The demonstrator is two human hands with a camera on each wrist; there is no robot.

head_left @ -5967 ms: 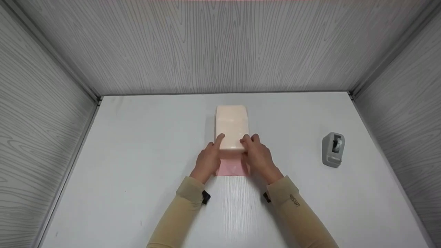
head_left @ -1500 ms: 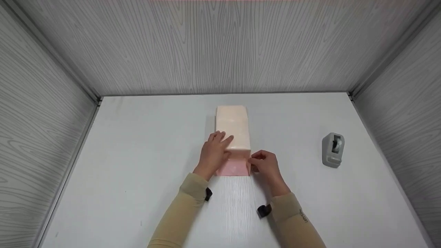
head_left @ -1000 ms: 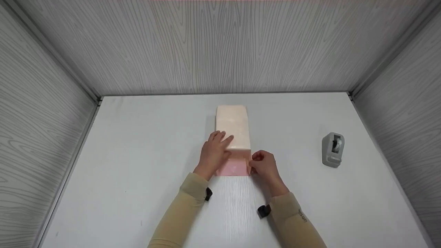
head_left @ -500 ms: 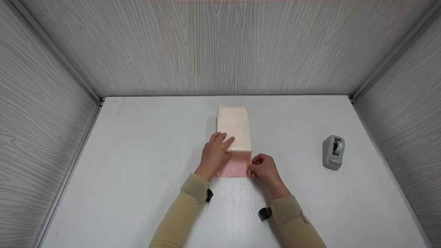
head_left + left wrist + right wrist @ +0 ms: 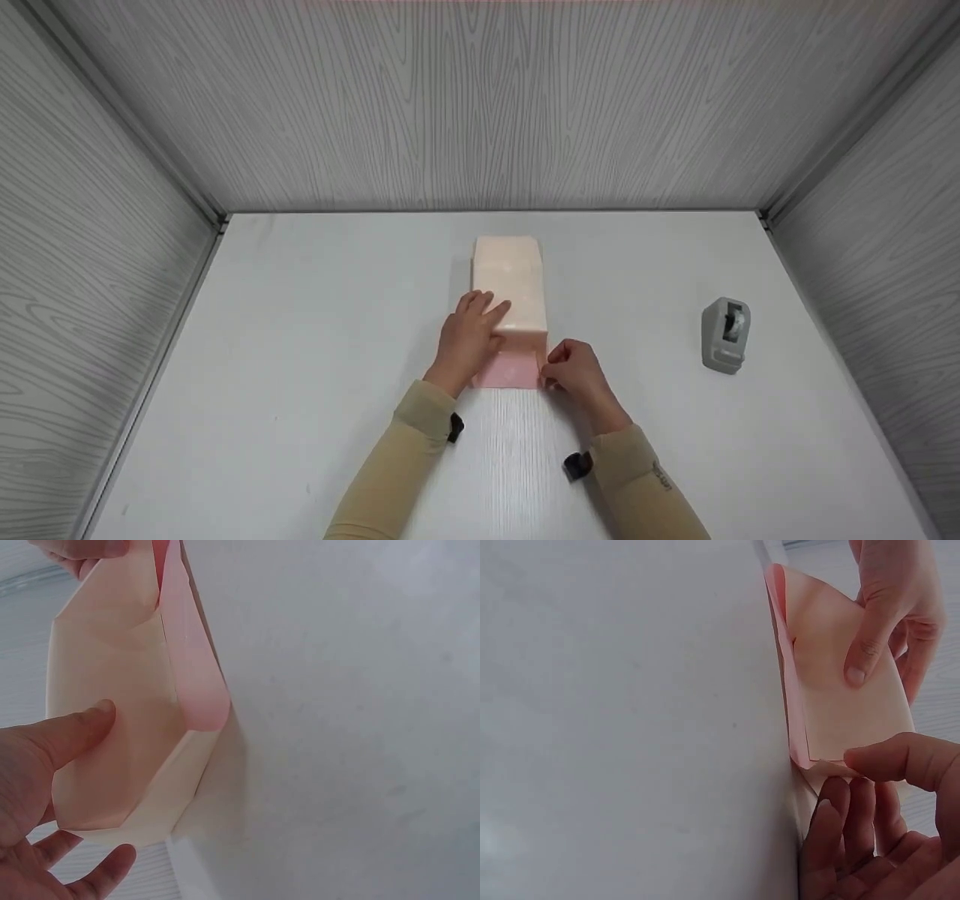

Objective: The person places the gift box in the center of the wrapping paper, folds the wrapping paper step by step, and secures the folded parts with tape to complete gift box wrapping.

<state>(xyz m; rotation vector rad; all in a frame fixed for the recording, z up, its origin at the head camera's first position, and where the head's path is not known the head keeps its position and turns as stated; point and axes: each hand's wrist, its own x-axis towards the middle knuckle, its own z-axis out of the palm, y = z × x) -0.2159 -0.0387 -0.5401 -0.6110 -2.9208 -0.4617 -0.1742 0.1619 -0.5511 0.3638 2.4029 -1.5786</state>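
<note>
A box-shaped parcel in peach paper point(image 5: 514, 281) lies on the white table, long side pointing away from me. At its near end a pink flap point(image 5: 510, 371) of the paper's inner side lies along the tabletop. My left hand point(image 5: 465, 341) holds the parcel's near left part, fingers spread over the top and thumb against the end face, as the left wrist view shows with the thumb point(image 5: 86, 731). At the near right corner my right hand point(image 5: 581, 371) pinches a folded paper edge point(image 5: 832, 767) between thumb and fingers. The parcel's inside is hidden.
A grey tape dispenser point(image 5: 725, 335) with a roll of tape stands on the table point(image 5: 300, 315) at the right. Grey wood-grain walls point(image 5: 480, 105) enclose the table at the back and both sides.
Six seconds ago both hands held the parcel's near sides. The left hand has shifted onto the top, and the right has come down to pinch the right-hand fold. Little differs over the last second.
</note>
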